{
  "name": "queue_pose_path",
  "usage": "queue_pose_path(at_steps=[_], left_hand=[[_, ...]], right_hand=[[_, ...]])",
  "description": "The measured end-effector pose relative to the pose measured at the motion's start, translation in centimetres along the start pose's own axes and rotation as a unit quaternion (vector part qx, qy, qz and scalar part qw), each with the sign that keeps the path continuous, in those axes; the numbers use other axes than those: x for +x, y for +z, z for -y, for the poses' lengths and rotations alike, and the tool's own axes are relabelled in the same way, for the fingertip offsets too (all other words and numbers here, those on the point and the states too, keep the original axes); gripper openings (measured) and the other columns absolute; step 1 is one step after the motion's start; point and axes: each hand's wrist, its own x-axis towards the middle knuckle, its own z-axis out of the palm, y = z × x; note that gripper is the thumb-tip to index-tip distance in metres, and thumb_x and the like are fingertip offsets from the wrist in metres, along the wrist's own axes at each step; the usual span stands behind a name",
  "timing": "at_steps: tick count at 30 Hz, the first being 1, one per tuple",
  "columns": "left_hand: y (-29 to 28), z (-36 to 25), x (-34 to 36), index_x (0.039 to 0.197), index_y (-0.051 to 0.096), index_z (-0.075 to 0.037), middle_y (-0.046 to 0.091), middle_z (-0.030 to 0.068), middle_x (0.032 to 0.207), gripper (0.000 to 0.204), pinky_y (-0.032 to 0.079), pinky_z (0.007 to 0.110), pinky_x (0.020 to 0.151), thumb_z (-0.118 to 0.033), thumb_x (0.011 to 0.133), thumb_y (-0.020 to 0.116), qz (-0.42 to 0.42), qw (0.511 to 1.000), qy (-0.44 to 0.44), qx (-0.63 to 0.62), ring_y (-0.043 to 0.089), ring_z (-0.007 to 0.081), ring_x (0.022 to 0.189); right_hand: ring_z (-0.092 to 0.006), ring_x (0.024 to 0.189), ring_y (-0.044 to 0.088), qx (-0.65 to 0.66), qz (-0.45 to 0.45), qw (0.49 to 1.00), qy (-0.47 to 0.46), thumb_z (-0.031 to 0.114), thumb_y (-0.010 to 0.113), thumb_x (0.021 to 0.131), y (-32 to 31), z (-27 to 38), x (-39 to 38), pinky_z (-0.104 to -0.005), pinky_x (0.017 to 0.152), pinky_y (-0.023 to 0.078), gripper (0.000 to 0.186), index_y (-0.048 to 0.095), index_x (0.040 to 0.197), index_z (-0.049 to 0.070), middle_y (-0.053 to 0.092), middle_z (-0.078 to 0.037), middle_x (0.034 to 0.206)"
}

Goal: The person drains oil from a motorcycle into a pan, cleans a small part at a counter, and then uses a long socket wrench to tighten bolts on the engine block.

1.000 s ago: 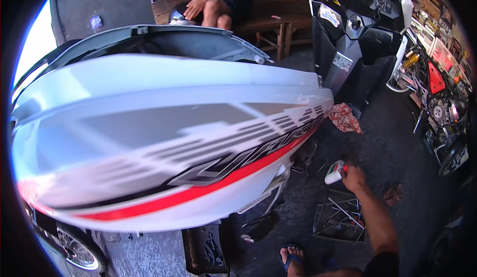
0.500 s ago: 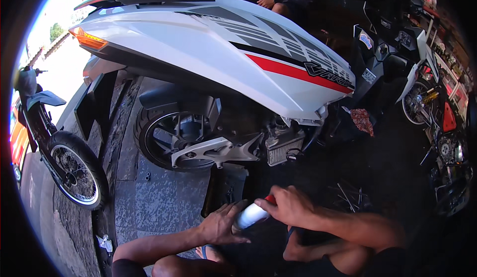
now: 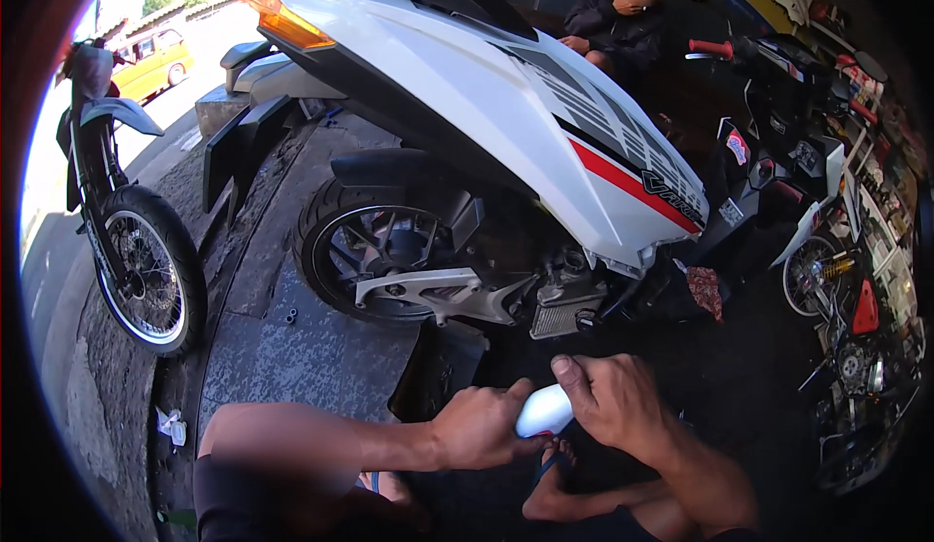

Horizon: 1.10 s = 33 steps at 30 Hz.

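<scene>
My left hand [image 3: 484,423] and my right hand [image 3: 613,401] both grip a white plastic bottle [image 3: 545,410] between them at the lower middle, with some red showing at its lower end. My right thumb lies along the bottle's side. Just beyond them stands a white scooter [image 3: 438,94] with grey and red graphics, its rear wheel [image 3: 316,260], swingarm and radiator exposed. A black tray-like part [image 3: 413,381] lies on the floor behind my left hand; its contents are hard to make out. My feet in sandals show below the bottle.
A dirt bike's front wheel [image 3: 146,270] stands at the left, near the street with a yellow van [image 3: 148,63]. A seated person [image 3: 608,26] is behind the scooter. Another scooter [image 3: 759,192] and partly stripped bikes [image 3: 856,357] crowd the right. A patterned rag [image 3: 703,289] hangs near the scooter.
A second ago only my right hand held the bottle; my left hand has since joined it, and the bottle has turned in my hands. My view has swung up and left.
</scene>
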Motion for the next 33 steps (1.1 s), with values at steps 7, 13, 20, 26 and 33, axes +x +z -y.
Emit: queue_pose_path(at_steps=[7,13,20,26,33], left_hand=[[3.4,1.3,3.3,0.114,0.057,-0.001,0.068,0.0064,0.099,0.058,0.053,0.031,0.081,-0.029,0.072,0.085,0.402,0.793,0.11,-0.444,0.065,0.0156,0.092],[4.8,-1.3,1.2,0.113,0.055,0.001,0.069,0.0169,0.092,0.053,0.054,0.036,0.077,-0.033,0.079,0.078,0.154,0.941,0.083,-0.288,0.07,0.0265,0.087],[5.7,-0.5,1.1,0.122,0.051,0.003,0.068,0.0183,0.098,0.064,0.053,0.037,0.083,-0.038,0.08,0.076,0.188,0.911,0.111,-0.349,0.068,0.0273,0.092],[5.2,-0.1,1.3,0.108,0.062,-0.004,0.069,0.0036,0.088,0.047,0.053,0.029,0.068,-0.026,0.074,0.085,0.542,0.667,0.111,-0.499,0.064,0.0109,0.079],[6.1,-1.3,0.2,0.105,0.053,0.001,0.068,0.0211,0.085,0.052,0.055,0.047,0.071,-0.044,0.084,0.07,0.036,0.981,0.036,-0.186,0.067,0.0419,0.08]], right_hand=[[-0.0214,0.044,0.057,-0.065,-0.023,0.945,-0.321,0.033,0.06,0.089,-3.6,-1.0,-3.8,-0.0335,0.042,0.044,0.035,0.062,0.068,0.005,0.057,-0.007,0.054],[-0.0338,0.051,0.062,0.031,-0.002,0.999,-0.024,0.037,0.047,0.097,-2.4,-1.4,-5.5,-0.0405,0.048,0.047,0.049,0.063,0.067,0.002,0.059,-0.013,0.056],[-0.032,0.043,0.058,-0.018,0.008,0.995,-0.093,0.026,0.055,0.089,-2.0,-1.6,-5.5,-0.0395,0.043,0.046,0.038,0.059,0.059,0.003,0.055,-0.013,0.049],[-0.0321,0.054,0.062,-0.084,0.035,0.925,-0.368,0.019,0.058,0.089,-5.5,2.1,-6.4,-0.0378,0.049,0.047,0.025,0.063,0.072,0.002,0.063,-0.013,0.064],[-0.0381,0.051,0.06,-0.045,0.031,0.997,0.049,0.039,0.048,0.096,-1.8,0.1,-4.6,-0.0438,0.048,0.046,0.051,0.061,0.062,0.004,0.057,-0.016,0.053]])
